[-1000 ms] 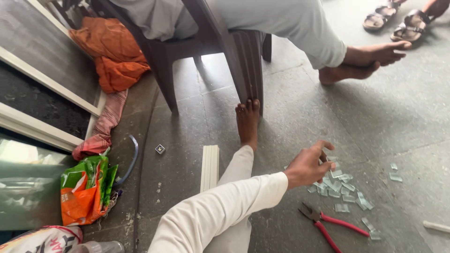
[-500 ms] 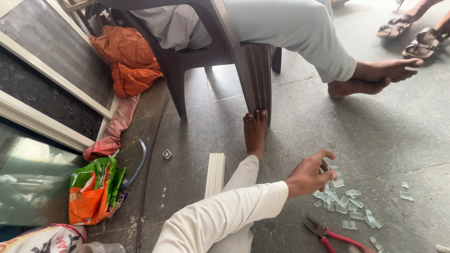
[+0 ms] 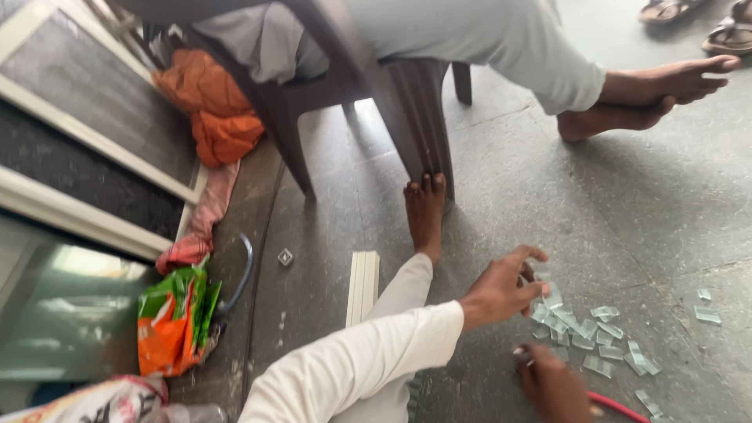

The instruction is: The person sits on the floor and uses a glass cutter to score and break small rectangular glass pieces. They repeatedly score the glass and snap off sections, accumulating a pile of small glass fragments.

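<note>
My left hand, at the end of a white sleeve, reaches over a scatter of small pale glass pieces on the grey floor. Its thumb and fingers curl at the near edge of the pile, and blur hides whether they pinch a piece. My right hand enters at the bottom edge, fingers bent, lying over the head of red-handled pliers. A pale bit shows at its fingertips. My bare foot rests against a chair leg.
Another person sits on a dark plastic chair, bare feet on the floor. A white strip lies by my leg. At left are framed panels, orange cloth, a green-orange bag and a small square nut.
The view has tilted down and moved closer. My left hand has stayed at the glass pieces. My right hand has come into view over the pliers.
</note>
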The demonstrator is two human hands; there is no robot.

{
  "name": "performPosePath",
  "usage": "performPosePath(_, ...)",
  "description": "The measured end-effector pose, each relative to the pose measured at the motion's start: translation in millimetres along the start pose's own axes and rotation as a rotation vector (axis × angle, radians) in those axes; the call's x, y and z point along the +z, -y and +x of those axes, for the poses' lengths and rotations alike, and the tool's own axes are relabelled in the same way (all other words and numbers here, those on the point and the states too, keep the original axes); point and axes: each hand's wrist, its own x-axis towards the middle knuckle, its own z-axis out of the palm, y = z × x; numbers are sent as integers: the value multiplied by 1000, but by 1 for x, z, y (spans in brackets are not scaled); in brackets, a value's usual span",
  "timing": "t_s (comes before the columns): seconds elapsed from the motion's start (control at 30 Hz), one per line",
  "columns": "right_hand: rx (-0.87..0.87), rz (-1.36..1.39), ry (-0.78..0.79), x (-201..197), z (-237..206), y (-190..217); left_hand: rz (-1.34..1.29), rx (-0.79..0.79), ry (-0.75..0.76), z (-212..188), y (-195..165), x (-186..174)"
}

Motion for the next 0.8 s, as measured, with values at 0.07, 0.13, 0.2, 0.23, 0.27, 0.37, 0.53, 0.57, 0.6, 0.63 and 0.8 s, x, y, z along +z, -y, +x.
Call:
performPosePath(0.07, -70, 138, 9, 9, 1, 10, -9, -6, -8, 3, -3, -2)
performPosePath(0.13, -77, 276, 63, 9, -6, 7, -66, 8, -17, 5, -5, -1)
performPosePath(0.2, -31, 428, 125, 6, -8, -1, -83, 35, -46, 6, -7, -2)
performPosePath(0.23, 2, 461, 107, 4, -10, -5, -92, 50, -63, 7, -8, -2)
performPosePath(0.27, 29, 493, 91, 2, -11, -9, -86, 39, -70, 7, -8, -2)
performPosePath(0.37, -3, 501, 24, -9, -9, -21, -75, 27, -104, 8, -8, -3)
performPosePath(0.53, -86, 392, -15, -37, -15, -28, -112, 72, -86, 5, -5, -2)
performPosePath(0.57, -119, 331, -41, -41, -15, -27, -97, 65, -84, 5, -5, -1)
performPosePath(0.6, -155, 272, -68, -44, -15, -25, -79, 57, -83, 5, -5, 0)
performPosePath(0.63, -136, 269, -71, -46, -16, -24, -60, 49, -81, 5, -4, 1)
performPosePath(0.8, -230, 224, -252, -50, -13, -35, -35, 38, -95, 12, 0, 6)
